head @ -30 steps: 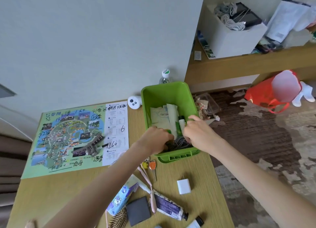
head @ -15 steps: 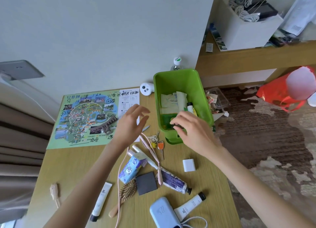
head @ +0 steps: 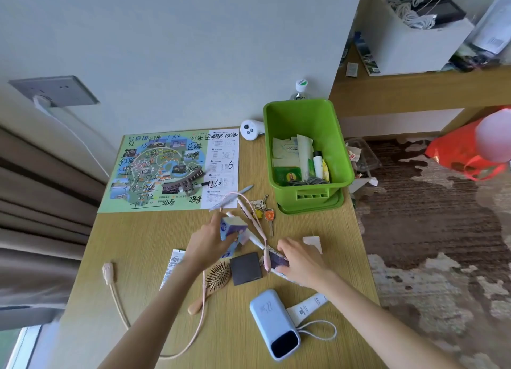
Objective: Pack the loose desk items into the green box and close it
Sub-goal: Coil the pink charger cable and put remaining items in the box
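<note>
Blue packet [head: 231,230] in left fingers [head: 215,220]; right fingers [head: 287,248] seemingly grip tube [head: 277,262].

surface: wooden desk [head: 143,258] | on it: map [head: 166,172], green box [head: 312,194], keys [head: 262,208], hairbrush [head: 218,277], black pad [head: 245,269], power bank [head: 272,321], white tube [head: 304,309]

Soft, bright daylight fills the room; shadows on the light wooden desk [head: 138,244] are faint; the left hand [head: 206,247] and right hand [head: 301,260] look smeary; the brown striped curtain [head: 41,189] bends at the edge.
</note>
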Demonstrator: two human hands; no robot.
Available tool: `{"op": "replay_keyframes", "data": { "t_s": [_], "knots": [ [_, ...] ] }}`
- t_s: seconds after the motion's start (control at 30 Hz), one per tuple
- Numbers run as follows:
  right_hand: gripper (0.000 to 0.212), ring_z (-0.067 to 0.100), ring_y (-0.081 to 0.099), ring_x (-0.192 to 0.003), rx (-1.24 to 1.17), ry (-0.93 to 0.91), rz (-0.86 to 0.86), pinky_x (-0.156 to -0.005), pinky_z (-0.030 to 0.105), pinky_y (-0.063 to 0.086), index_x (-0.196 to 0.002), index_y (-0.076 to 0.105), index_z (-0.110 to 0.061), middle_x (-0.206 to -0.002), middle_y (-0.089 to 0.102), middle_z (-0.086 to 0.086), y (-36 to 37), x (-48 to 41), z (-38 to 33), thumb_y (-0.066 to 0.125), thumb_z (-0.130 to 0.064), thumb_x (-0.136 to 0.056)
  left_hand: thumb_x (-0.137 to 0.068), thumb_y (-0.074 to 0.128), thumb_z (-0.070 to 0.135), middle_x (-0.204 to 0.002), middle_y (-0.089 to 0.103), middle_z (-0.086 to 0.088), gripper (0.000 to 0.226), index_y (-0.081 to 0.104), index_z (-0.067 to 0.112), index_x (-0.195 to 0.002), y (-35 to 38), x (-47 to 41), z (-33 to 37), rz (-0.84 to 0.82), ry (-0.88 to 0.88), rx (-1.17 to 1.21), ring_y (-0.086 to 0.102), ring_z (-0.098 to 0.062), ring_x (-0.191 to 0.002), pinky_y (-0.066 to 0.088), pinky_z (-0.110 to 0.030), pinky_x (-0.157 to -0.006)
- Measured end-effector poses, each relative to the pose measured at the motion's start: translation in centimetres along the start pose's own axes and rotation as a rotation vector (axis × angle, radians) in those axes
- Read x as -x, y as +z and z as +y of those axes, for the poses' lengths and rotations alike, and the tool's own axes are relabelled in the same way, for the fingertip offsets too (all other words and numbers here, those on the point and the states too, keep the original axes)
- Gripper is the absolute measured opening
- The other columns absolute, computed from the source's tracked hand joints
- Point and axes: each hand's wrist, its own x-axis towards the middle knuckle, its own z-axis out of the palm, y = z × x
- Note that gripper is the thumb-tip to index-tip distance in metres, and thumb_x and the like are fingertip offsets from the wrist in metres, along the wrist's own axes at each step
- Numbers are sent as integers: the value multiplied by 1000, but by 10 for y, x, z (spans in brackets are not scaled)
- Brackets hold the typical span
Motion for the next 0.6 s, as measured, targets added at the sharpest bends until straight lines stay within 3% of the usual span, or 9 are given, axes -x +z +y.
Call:
{"op": "replay_keyframes", "data": {
  "t_s": [0.1,0.23,0.37,0.5,0.6],
  "knots": [
    [58,18,49,-107,68,27,-59,-83,35,47,-118,42,-13,-119,47,-1,13,1,-8,73,-40,-77,-88,67,27,-88,68,0,29,51,13,-108,-13,-2,-5,56,-120,335,65,-24,-74,47,-30,-56],
    [53,23,50,-110,116,54,-63,-81,32,50,-121,39,-11,-121,45,6,16,0,-16,70,-18,-78,-77,64,25,-96,63,-11,46,45,13,-117,-29,-1,-14,-32,-292,810,61,-25,-81,47,-31,-68],
    [47,23,51,-100,114,89,-91,-68,28,44,-115,41,-9,-115,45,7,7,2,-16,66,-13,-76,-75,52,36,-88,60,-11,36,45,22,-107,-23,7,-15,-156,-285,787,59,-27,-72,46,-32,-63],
    [34,20,57,-87,80,132,-14,-66,28,51,-112,45,-10,-110,49,6,-12,8,-9,60,-6,-82,-89,50,39,-77,60,-7,16,46,24,-89,-2,8,-11,-195,-257,790,60,-21,-62,46,-32,-58],
    [32,16,57,-82,50,139,33,-65,25,51,-113,49,-8,-109,50,4,-30,13,2,62,-7,-84,-93,52,53,-65,65,3,32,49,22,-84,7,5,-5,-335,-185,701,64,-13,-57,49,-27,-53]
  ]
}}
